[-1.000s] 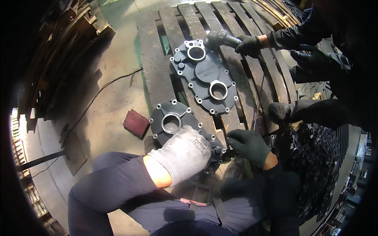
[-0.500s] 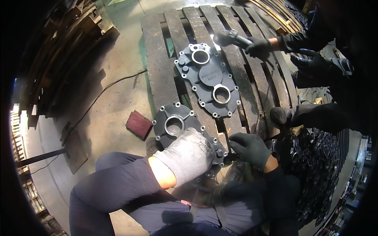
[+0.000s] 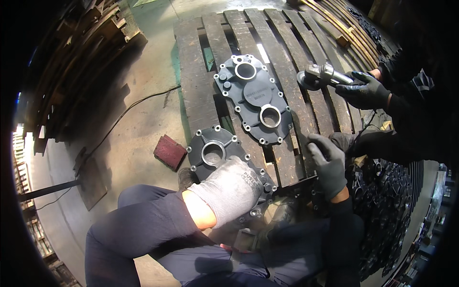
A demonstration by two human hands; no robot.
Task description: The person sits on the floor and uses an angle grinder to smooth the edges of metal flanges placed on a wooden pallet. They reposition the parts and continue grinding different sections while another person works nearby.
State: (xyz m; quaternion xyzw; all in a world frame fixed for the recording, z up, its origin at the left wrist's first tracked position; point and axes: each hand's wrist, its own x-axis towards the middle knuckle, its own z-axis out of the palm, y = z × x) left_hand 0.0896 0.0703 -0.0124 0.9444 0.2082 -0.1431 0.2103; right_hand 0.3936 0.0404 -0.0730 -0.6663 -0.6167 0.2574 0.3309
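Observation:
My left hand [image 3: 234, 184], in a light grey knit glove, lies over a dark metal gear cover [image 3: 200, 143] at the pallet's near edge. Its fingers bend down onto the casting, their tips hidden by the back of the hand. This cover has a large round bore and bright bolt bosses around its rim. Beyond it, a second, similar cover [image 3: 258, 94] with two bores lies flat on the pallet. My right hand [image 3: 329, 165], in a dark grey glove, is raised to the right of the near cover with fingers apart, holding nothing.
A co-worker's gloved hands [image 3: 366, 91] hold an angle grinder [image 3: 325, 75] over the right of the slatted wooden pallet [image 3: 193, 62]. A dark red block [image 3: 170, 152] sits on the floor at left. Dark metal parts [image 3: 382, 210] are heaped at right. Wood is stacked [image 3: 91, 71] far left.
My right hand has moved right and up, away from the near cover. The co-worker has drawn the grinder to the right, off the far cover. My left hand stays put.

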